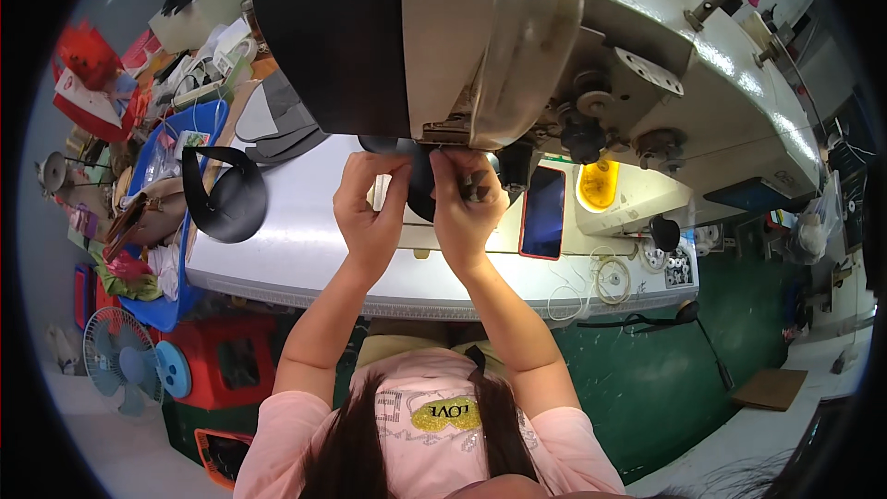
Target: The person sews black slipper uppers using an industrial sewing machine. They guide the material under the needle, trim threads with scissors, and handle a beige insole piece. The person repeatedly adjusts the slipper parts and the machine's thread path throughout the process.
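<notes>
Sewing machine taken as reference. Black piece sits under the head of the sewing machine, between the two hands, partly covered by the fingers. Left hand: thumb and forefinger pressed together, pinching the black piece on its left side. Right hand: thumb and forefinger likewise together, pinching it on its right side; the remaining fingers are curled, their tips hidden. Phone, dark-screened, lies flat beneath the arm of the sewing machine; yellow dish on the base of the sewing machine, at its right part. Coil of pale thread on the table, in front of the sewing machine and to the right. Left of the sewing machine: curved black band, grey cut pieces and, farther out, a loaded blue basket.
</notes>
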`<action>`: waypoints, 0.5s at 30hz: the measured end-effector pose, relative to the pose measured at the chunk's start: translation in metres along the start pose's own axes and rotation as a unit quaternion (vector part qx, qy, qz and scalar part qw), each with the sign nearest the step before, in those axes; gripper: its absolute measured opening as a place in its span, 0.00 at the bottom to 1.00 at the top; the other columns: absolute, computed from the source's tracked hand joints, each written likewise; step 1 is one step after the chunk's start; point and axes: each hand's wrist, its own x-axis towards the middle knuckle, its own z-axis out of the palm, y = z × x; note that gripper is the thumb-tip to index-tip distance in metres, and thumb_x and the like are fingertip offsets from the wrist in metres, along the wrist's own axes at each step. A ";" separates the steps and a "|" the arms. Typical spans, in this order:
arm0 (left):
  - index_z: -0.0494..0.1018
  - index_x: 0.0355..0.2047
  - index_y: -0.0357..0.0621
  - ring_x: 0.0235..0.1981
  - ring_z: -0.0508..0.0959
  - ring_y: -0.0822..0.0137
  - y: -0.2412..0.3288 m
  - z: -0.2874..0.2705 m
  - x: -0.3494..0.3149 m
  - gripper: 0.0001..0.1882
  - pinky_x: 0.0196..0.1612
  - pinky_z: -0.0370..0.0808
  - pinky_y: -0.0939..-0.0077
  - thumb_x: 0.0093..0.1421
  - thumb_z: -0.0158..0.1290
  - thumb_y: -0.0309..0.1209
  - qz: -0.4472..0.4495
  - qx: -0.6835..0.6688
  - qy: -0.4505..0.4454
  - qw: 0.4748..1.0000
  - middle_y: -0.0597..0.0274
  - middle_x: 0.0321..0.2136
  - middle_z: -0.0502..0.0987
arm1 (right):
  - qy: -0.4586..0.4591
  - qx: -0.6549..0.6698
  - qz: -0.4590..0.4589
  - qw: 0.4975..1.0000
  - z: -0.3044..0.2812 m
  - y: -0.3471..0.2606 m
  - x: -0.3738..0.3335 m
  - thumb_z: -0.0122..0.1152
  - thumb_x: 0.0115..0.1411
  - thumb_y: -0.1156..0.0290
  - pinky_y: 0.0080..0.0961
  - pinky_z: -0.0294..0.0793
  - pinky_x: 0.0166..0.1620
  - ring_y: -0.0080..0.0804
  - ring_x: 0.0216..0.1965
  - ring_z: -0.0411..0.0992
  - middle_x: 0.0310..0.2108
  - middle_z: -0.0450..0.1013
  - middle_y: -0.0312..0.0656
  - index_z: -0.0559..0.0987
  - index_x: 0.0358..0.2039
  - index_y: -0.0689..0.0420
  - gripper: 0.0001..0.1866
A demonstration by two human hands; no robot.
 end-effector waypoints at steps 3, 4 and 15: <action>0.73 0.32 0.31 0.29 0.68 0.75 0.003 0.001 -0.003 0.07 0.34 0.64 0.83 0.52 0.51 0.14 -0.018 -0.013 -0.009 1.000 0.65 0.25 0.70 | -0.013 -0.004 0.010 1.000 -0.013 -0.004 -0.003 0.60 0.52 0.81 0.13 0.60 0.22 0.12 0.18 0.60 0.17 0.69 0.31 0.76 0.26 0.62 0.02; 0.73 0.33 0.31 0.29 0.67 0.76 0.004 0.004 -0.002 0.07 0.34 0.64 0.84 0.53 0.51 0.14 -0.026 -0.015 -0.011 0.999 0.65 0.25 0.69 | -0.025 -0.008 0.008 1.000 -0.017 -0.006 -0.003 0.60 0.52 0.81 0.13 0.60 0.22 0.12 0.18 0.60 0.16 0.69 0.31 0.76 0.26 0.62 0.02; 0.74 0.32 0.38 0.23 0.67 0.73 0.012 0.044 -0.008 0.09 0.31 0.64 0.81 0.49 0.58 0.21 -0.033 0.011 0.111 0.993 0.66 0.22 0.69 | -0.044 0.036 0.080 0.995 -0.042 -0.009 -0.009 0.59 0.57 0.75 0.10 0.58 0.21 0.12 0.17 0.60 0.17 0.67 0.30 0.73 0.26 0.62 0.05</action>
